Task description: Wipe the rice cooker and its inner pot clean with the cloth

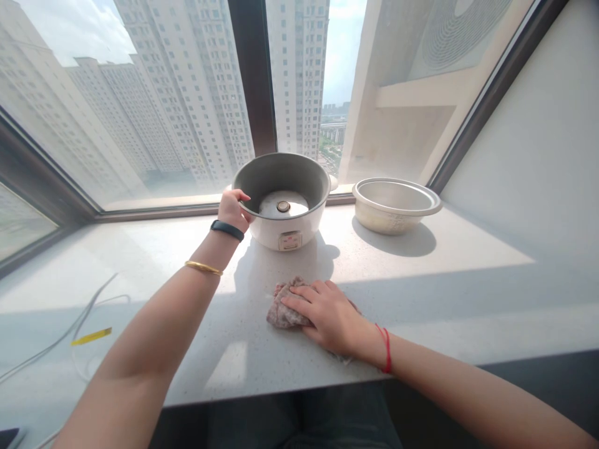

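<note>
A white rice cooker body stands without a lid on the windowsill, its grey inside and round heating plate showing. My left hand grips its left rim, thumb over the edge and the other fingers partly hidden against the outer wall. Nearer to me, my right hand presses a crumpled, brownish-grey rag onto the sill, fingers spread over the cloth. To the right of the cooker sits its pale inner pot, upright and apart from both hands.
The white windowsill ends at a front edge close to my body. At left lie a thin grey cable and a yellow strip. Window glass and a dark frame rise behind the cooker; a white wall bounds the right.
</note>
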`<control>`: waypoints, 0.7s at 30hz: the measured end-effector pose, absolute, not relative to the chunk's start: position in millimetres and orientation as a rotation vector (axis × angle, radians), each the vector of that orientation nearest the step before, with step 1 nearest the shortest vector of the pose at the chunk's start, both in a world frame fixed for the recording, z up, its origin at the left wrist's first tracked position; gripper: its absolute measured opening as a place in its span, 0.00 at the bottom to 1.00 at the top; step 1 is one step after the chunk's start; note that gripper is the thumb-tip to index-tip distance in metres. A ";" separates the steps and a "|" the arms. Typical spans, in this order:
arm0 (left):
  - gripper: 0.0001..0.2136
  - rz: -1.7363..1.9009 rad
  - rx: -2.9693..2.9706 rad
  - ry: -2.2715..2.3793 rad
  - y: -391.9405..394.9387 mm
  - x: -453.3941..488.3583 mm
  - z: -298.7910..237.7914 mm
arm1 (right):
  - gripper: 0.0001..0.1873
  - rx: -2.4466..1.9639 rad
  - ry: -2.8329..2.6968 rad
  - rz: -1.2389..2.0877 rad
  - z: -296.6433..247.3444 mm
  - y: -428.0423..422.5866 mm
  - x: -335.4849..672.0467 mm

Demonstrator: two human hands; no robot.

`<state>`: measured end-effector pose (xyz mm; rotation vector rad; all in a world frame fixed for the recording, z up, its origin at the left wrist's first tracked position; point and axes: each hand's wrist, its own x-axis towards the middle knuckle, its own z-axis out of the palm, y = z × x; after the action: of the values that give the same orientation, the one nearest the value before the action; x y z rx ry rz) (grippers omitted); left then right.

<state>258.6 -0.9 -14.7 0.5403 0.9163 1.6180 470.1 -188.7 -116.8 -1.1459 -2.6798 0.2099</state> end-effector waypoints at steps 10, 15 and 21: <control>0.15 1.919 0.681 0.929 -102.5 253.0 -14.7 | 0.26 -1.134 -1.837 0.175 -94.7 -218.4 550.7; 0.21 1.955 0.948 0.955 -147.7 261.8 -17.1 | 0.23 -1.074 -1.893 -0.316 -38.2 -197.8 537.5; 0.23 1.889 1.131 0.973 -172.3 278.8 -18.9 | 0.20 -1.468 -2.463 -0.496 -23.8 -161.5 481.0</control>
<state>278.8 -172.3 -18.9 1.1309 0.9726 1.8885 481.0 -161.5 -23.8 -1.4678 -2.4634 -0.4963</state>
